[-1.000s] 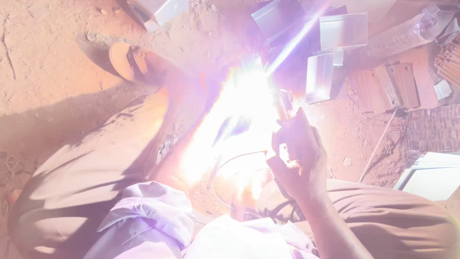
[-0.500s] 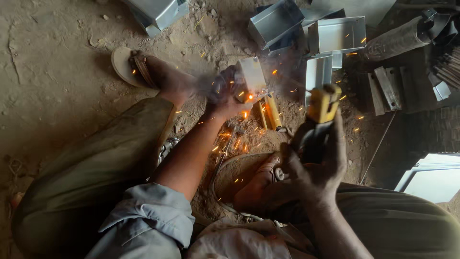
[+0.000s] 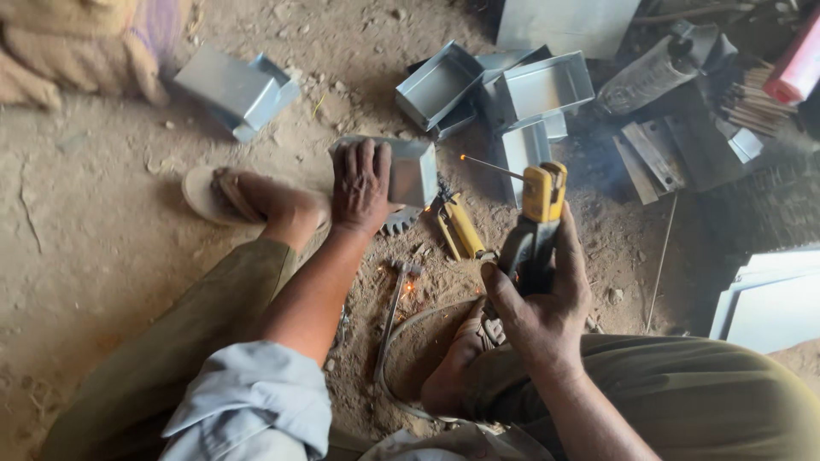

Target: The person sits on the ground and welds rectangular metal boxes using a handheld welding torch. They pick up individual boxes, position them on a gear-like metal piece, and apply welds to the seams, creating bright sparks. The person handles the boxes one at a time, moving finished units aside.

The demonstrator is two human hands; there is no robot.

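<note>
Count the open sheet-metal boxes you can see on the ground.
About 5: one under the left hand, one at upper left, three clustered at top centre. More may hide in that pile.

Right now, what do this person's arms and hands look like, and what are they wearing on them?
Both hands are bare, with no gloves. The left hand leads back along a bare forearm to a pale grey-blue sleeve rolled up and bunched at the elbow. The right hand also shows a bare wrist and forearm, with no sleeve in view. No watch, ring or bracelet shows on either.
</note>
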